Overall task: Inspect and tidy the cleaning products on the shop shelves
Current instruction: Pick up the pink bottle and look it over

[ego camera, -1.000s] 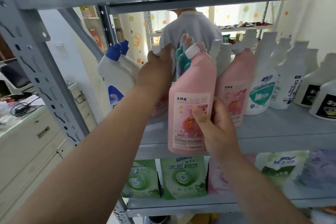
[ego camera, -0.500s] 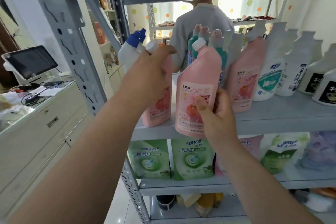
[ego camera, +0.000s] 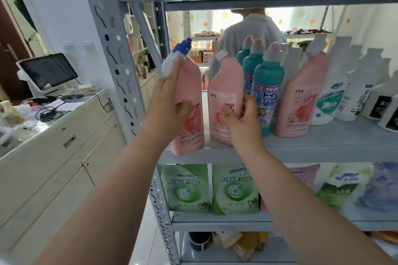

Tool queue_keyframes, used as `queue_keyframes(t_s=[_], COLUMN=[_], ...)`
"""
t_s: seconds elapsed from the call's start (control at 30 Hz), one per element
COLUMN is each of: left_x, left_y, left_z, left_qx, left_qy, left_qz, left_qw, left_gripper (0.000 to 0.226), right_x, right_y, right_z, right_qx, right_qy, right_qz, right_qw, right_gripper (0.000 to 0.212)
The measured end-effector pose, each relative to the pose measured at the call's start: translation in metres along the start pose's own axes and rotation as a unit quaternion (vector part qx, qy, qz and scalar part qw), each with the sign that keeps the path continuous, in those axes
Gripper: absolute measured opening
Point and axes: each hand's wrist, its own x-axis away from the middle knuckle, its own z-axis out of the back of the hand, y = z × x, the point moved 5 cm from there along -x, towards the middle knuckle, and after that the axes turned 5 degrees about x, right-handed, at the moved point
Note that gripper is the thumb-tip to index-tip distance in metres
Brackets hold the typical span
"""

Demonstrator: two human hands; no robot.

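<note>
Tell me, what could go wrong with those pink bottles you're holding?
The left hand grips the left pink plastic bottle, whose base looks level with the front edge of the grey metal shelf; let go there, it might tip off. The right hand holds the second pink plastic bottle close against the teal plastic bottles; a push could knock them over.

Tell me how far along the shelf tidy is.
Done: teal bottles and white bottles stand upright. In hand: left hand grips one pink bottle at the shelf's front edge; right hand holds a second pink bottle standing beside it. Left: a third pink bottle stands apart beyond the teal ones; lower pouches untouched.
</note>
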Motion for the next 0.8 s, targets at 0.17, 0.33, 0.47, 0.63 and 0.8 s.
queue_keyframes(t_s=[0.17,0.33,0.47,0.63,0.8], left_x=[0.021,0.028,0.024,0.021,0.02], left_y=[-0.033,-0.055,-0.062,-0.068,-0.079], left_z=[-0.017,-0.029,-0.032,-0.035,-0.039], left_qx=[0.187,0.271,0.306,0.307,0.307], left_qy=[0.049,0.052,0.048,0.01,0.004], left_qz=[0.133,0.175,0.173,0.166,0.173], left_qw=[0.972,0.945,0.935,0.937,0.936], left_gripper=[0.064,0.04,0.04,0.035,0.027], right_x=[-0.014,-0.02,-0.028,-0.057,-0.084], right_y=[-0.001,-0.034,-0.061,-0.065,-0.055], right_z=[-0.004,0.002,-0.008,-0.011,-0.028], right_qx=[0.1,0.27,0.478,0.58,0.592], right_qy=[0.017,-0.01,-0.041,-0.072,-0.063], right_qz=[0.006,0.147,0.225,0.152,0.12], right_qw=[0.995,0.951,0.848,0.797,0.794], right_gripper=[0.047,0.109,0.113,0.083,0.071])
